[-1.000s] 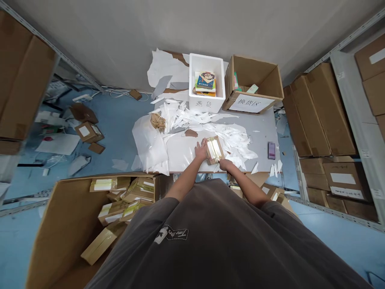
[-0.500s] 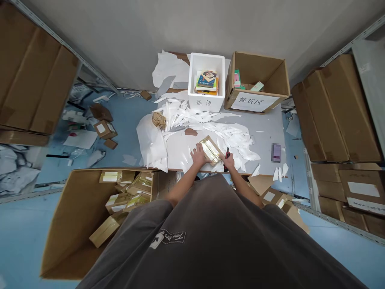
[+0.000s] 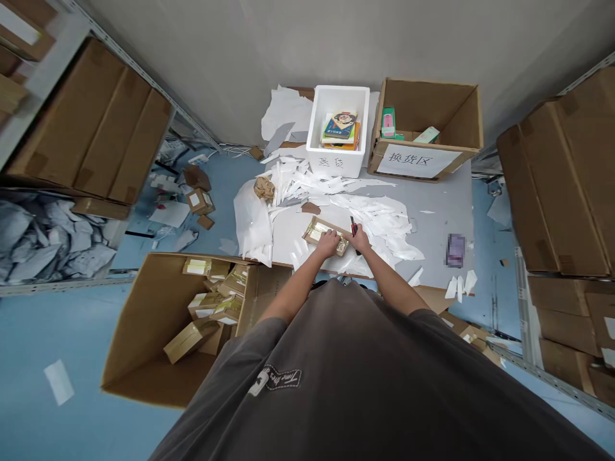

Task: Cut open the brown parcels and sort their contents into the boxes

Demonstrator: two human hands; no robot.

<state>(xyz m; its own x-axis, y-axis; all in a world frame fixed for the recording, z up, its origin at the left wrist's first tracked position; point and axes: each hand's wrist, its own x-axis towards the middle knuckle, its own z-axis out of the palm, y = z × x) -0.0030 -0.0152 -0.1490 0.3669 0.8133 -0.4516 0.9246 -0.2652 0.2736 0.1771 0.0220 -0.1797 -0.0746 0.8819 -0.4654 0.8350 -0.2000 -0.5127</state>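
Observation:
A small cardboard box with shiny clear tape lies near the table's front edge. My left hand grips its near side, fingers curled on the taped top. Wrapped in my right hand is a red and black utility knife, its upper end poking out above the fingers. That hand sits at the box's right end; whether the blade is out cannot be made out. White paper scraps spread behind and around the box.
At the table's back stand a white foam box holding books and a cardboard carton with small packs. A large open carton of taped parcels is at my left. A blurred purple item lies right; shelves flank both sides.
The small box has turned so its long side runs more left to right. My left hand has shifted from its left side onto its near side. The camera view has swung left.

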